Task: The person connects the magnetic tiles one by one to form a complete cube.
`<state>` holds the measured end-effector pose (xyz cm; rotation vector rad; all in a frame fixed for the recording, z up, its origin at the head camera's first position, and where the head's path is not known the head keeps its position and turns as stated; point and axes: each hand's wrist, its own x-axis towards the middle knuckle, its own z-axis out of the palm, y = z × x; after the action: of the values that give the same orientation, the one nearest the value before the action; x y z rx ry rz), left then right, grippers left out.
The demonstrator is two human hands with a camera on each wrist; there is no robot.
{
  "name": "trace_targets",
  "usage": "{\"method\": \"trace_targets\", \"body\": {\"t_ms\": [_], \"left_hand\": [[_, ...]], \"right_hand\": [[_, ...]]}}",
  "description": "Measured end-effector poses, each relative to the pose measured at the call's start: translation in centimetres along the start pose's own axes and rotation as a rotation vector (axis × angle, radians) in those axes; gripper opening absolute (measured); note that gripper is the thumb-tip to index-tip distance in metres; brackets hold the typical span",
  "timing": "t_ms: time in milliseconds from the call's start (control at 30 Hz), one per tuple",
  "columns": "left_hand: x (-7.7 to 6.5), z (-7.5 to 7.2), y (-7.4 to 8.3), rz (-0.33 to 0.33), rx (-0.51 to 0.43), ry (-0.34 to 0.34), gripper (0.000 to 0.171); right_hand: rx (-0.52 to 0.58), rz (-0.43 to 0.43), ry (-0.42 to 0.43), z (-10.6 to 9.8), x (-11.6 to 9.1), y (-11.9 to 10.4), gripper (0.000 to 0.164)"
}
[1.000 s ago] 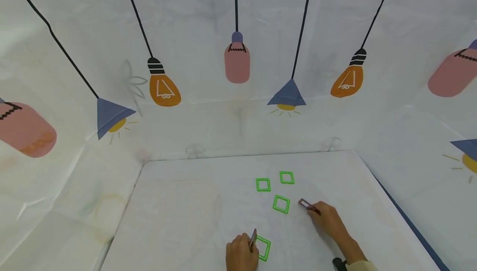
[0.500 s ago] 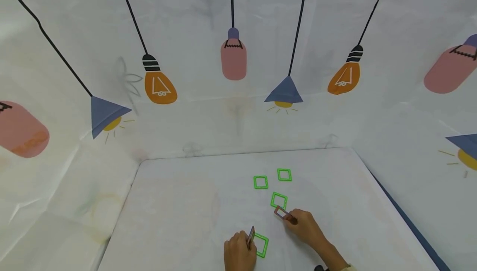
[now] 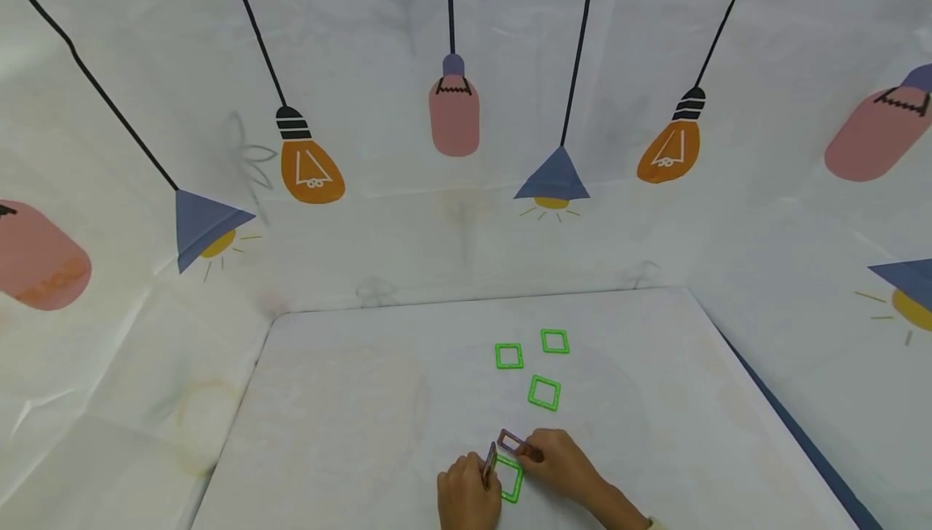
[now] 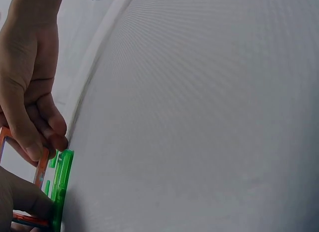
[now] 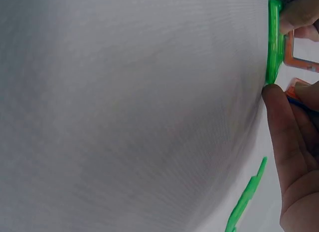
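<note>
In the head view my left hand (image 3: 469, 493) pinches an orange-brown square frame tile (image 3: 490, 465), standing on edge along the left side of a green square frame tile (image 3: 519, 481) that lies flat. My right hand (image 3: 561, 461) grips a second orange-brown square tile (image 3: 502, 438), tilted over the green tile's far edge and close to the upright one. In the right wrist view, the left hand's orange tile (image 5: 290, 55) rises beside the green tile (image 5: 273, 42), and the right fingertips reach the green tile's near corner. My left fingers (image 4: 25, 194) cover part of the green tile in the left wrist view.
Three more green square frame tiles lie flat farther back on the white table (image 3: 328, 433): one at left (image 3: 498, 356), one at right (image 3: 555, 332) and one nearer (image 3: 557, 397). White sheeting with printed lamps (image 3: 455, 121) rises behind and at both sides.
My right hand has carried its orange-brown tile left and nearer, past the nearest loose green tile, to the left hand. The left hand keeps its tile upright in place.
</note>
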<state>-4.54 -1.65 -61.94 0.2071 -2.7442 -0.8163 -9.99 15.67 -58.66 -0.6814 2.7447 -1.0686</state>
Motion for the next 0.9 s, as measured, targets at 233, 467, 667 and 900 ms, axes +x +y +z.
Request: {"method": "trace_targets", "body": {"t_ms": [233,467,667,900], "left_hand": [[-0.05,0.27,-0.20,0.013,0.008,0.029,0.033],[-0.07,0.09,-0.09,0.000,0.001,0.007,0.032],[-0.09,-0.01,0.09,-0.006,0.009,0.002,0.032],[0.01,0.01,0.12,-0.011,0.015,-0.003,0.032]], "right_hand": [[0.000,0.006,-0.034,0.37,-0.01,-0.42,0.006],[0.025,-0.005,-0.043,0.69,-0.01,-0.20,0.005],[0.029,-0.003,-0.056,0.72,0.06,0.00,0.006],[0.033,0.004,-0.076,0.64,0.08,0.31,0.007]]}}
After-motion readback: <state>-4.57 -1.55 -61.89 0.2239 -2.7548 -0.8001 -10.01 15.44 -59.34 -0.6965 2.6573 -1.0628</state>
